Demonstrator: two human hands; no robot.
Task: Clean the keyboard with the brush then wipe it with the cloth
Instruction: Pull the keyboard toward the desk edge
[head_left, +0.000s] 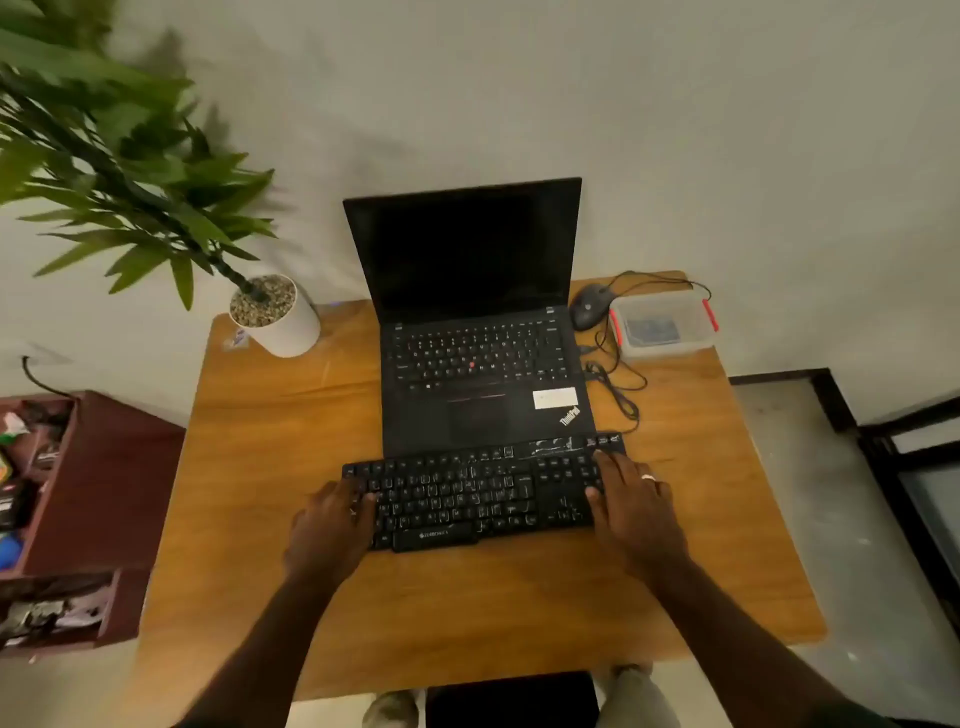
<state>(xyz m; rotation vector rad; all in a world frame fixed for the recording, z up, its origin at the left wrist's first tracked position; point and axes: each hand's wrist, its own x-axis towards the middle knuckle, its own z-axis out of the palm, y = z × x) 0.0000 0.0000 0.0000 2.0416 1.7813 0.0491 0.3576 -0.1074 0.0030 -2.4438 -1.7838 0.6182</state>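
The black keyboard (483, 493) lies flat on the wooden surface (467, 597), right in front of the person. Its far edge touches the front edge of the open black laptop (478, 332), which has a dark screen.

The left hand (332, 525) is on the left end of the keyboard. Its fingers (358, 493) curl over the end and hold it. The right hand (636, 504) is on the right end, over the number keys. Its fingers (605, 462) are spread out and lie on the keys, with the thumb on the keys too. It wears a ring.

Behind the laptop on the right sits a dark mouse (589, 306), and its wire (618, 384) loops down the surface beside the laptop. Just beside the mouse is a clear plastic box (665, 325) with red clips. At the far left corner stands a white pot (283, 322) with a leafy green plant (104, 171). To the left of the surface is a dark red shelf (104, 483) full of small things.
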